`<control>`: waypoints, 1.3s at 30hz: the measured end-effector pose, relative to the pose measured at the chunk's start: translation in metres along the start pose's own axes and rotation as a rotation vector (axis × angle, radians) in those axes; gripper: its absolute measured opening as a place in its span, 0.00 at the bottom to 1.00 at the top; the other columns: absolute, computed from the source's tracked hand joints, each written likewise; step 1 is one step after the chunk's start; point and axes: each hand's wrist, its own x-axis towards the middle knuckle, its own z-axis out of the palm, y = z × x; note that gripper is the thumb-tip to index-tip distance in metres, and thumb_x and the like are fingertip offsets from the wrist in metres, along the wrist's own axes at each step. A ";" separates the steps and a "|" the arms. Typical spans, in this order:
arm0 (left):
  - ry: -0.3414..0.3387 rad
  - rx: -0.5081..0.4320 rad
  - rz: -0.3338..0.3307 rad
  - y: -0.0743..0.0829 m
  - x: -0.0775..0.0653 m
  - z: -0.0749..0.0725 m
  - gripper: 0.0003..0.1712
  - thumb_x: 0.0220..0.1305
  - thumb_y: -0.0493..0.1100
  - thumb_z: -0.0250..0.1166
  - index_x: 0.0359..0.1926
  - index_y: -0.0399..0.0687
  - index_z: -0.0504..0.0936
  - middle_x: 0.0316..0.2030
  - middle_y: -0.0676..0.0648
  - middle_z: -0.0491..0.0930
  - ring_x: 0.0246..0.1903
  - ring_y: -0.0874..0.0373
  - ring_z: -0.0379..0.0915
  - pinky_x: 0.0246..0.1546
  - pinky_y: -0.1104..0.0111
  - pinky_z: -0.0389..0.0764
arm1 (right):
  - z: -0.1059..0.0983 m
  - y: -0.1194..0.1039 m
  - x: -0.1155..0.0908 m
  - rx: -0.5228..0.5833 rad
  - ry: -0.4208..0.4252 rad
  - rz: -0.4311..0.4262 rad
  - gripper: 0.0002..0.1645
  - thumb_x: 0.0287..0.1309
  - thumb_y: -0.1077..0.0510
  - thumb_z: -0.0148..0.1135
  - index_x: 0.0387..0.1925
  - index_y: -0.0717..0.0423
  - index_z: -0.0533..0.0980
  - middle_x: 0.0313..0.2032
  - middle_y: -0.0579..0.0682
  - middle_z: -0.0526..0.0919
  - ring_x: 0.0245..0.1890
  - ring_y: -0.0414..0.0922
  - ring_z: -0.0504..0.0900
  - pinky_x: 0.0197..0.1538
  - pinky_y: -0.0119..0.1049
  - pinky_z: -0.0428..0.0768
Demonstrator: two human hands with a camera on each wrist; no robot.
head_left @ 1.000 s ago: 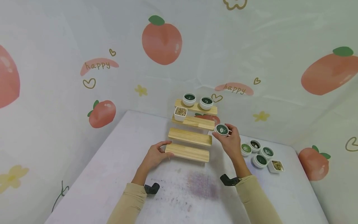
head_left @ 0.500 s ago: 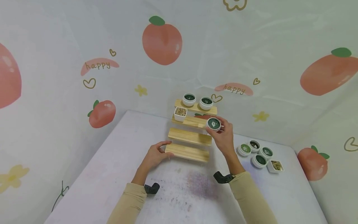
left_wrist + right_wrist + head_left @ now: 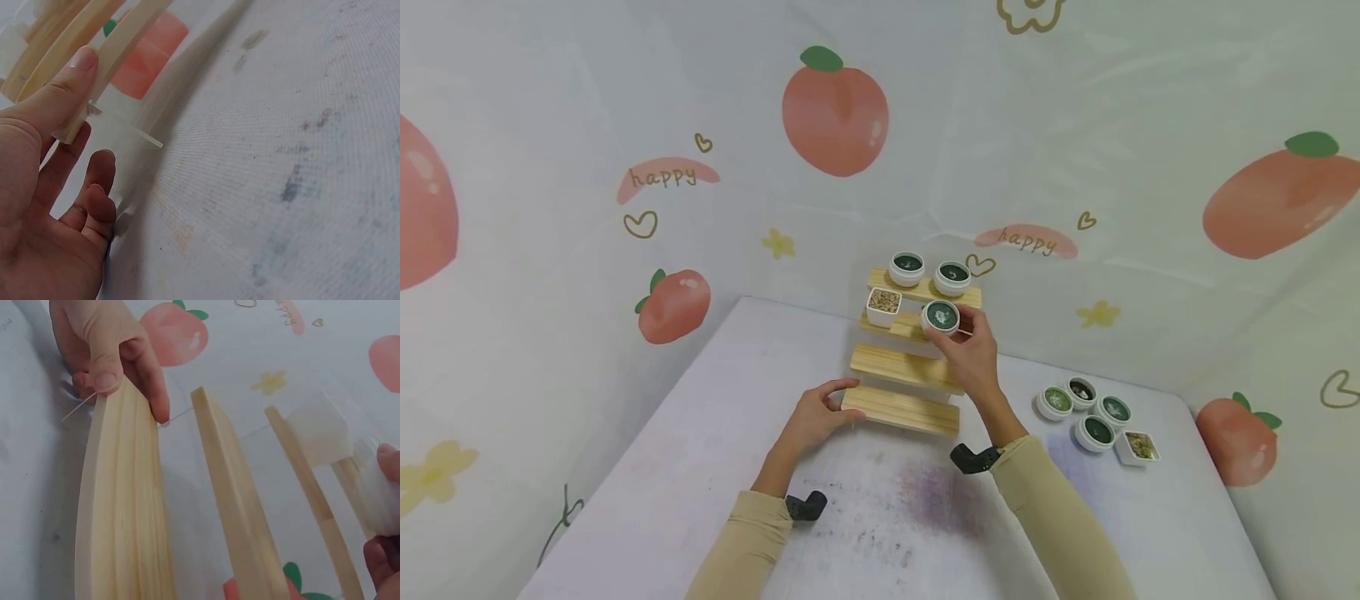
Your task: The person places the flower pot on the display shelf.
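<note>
My left hand (image 3: 817,418) grips the left end of the lowest board of a stepped wooden shelf (image 3: 901,410). In the left wrist view the thumb (image 3: 65,84) lies on the board and the other fingers are below it. My right hand (image 3: 973,358) holds a small round white bowl (image 3: 942,317) with dark green contents and a pale patch. That bowl is over the right part of the second board from the top; whether it touches the wood I cannot tell. Beside it, on the same board, stands a square white dish (image 3: 883,307) of brown bits.
Two round white bowls, one left (image 3: 907,268) and one right (image 3: 952,278), stand on the top board. On the table (image 3: 700,433) at right are several round bowls (image 3: 1094,433) and a square dish (image 3: 1138,447). A fruit-printed cloth (image 3: 737,100) hangs behind.
My right hand has carried the round bowl leftward and slightly up, from beside the shelf to over its second board from the top. The left hand has stayed on the lowest board.
</note>
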 end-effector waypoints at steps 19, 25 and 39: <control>-0.005 -0.004 -0.005 0.006 -0.004 -0.001 0.38 0.41 0.61 0.77 0.57 0.67 0.77 0.12 0.53 0.64 0.11 0.64 0.52 0.15 0.71 0.59 | 0.030 0.047 0.019 -0.117 0.074 -0.129 0.36 0.44 0.47 0.76 0.54 0.55 0.73 0.40 0.54 0.81 0.37 0.44 0.80 0.38 0.24 0.75; -0.002 0.002 -0.010 0.000 0.000 -0.001 0.37 0.38 0.64 0.76 0.55 0.75 0.77 0.11 0.54 0.63 0.11 0.61 0.52 0.14 0.71 0.59 | 0.031 0.046 0.019 -0.096 0.075 -0.141 0.36 0.44 0.48 0.77 0.54 0.56 0.74 0.40 0.55 0.81 0.37 0.46 0.81 0.38 0.24 0.75; 0.007 0.016 -0.012 0.001 0.000 -0.001 0.36 0.39 0.63 0.77 0.54 0.74 0.78 0.12 0.54 0.63 0.12 0.62 0.53 0.14 0.71 0.59 | 0.031 0.043 0.018 -0.213 0.024 -0.042 0.37 0.45 0.42 0.75 0.54 0.52 0.73 0.41 0.49 0.81 0.40 0.43 0.79 0.42 0.33 0.76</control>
